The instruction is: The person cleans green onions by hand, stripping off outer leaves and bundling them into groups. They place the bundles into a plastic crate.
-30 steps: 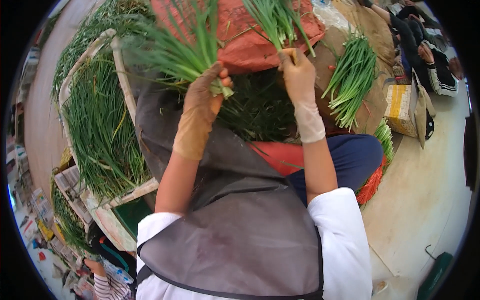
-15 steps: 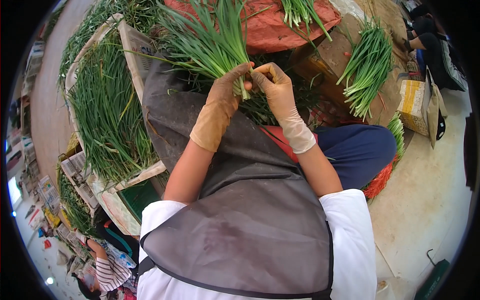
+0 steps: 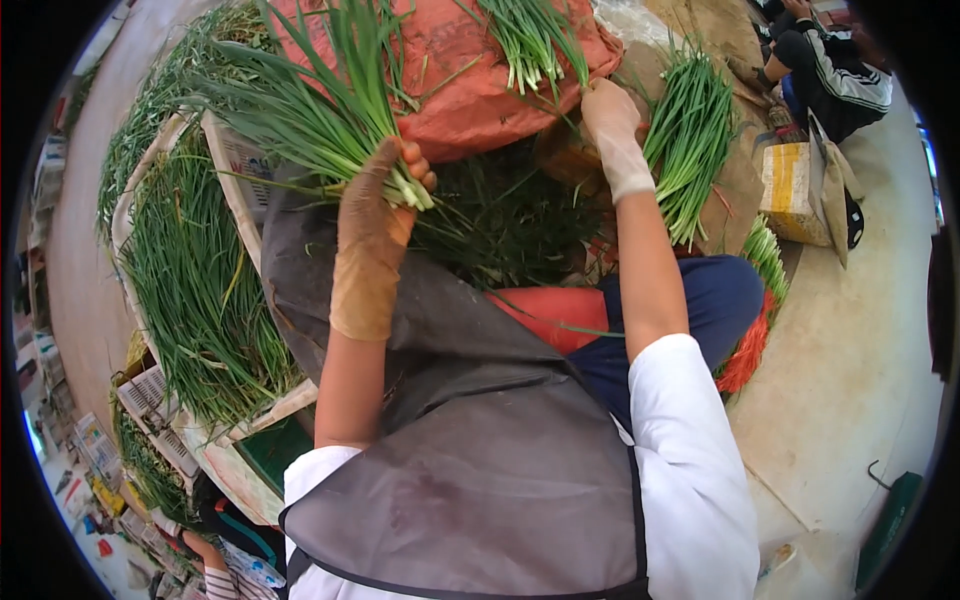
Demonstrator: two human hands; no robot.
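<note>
A: Edges and room? Clock ref. = view ctr.

B: L. hand (image 3: 385,190) at 11 o'clock, R. hand (image 3: 612,115) at 1 o'clock; wide gap betw. them. Lower edge of red sack (image 3: 480,125) spans gap at 12 o'clock. Crate rim (image 3: 232,190) at 10 o'clock, apart from L. hand. Knee (image 3: 720,295) at 3 o'clock; pale floor (image 3: 835,390) extends beyond it, 3 to 5 o'clock.

A: Grip status?

B: L. hand closed around held bunch (image 3: 350,130), near base end. R. hand: fingers curled at end of green stalk (image 3: 578,60), sack's R. edge; cannot tell if pinched.

A: Held bunch, loc. and cond.?

B: 11 o'clock, overlapping sack's L. side in view. Leaves long, dk. green, fanned toward 10 to 12 o'clock. Bases pale, whitish, protruding toward 5 o'clock.

A: Adj. items?

B: Sec. bunch (image 3: 690,150) at 2 o'clock, just beside R. hand, lying flat, bases toward 6 o'clock. Small sheaf (image 3: 525,45) on sack, 12 o'clock.
</note>
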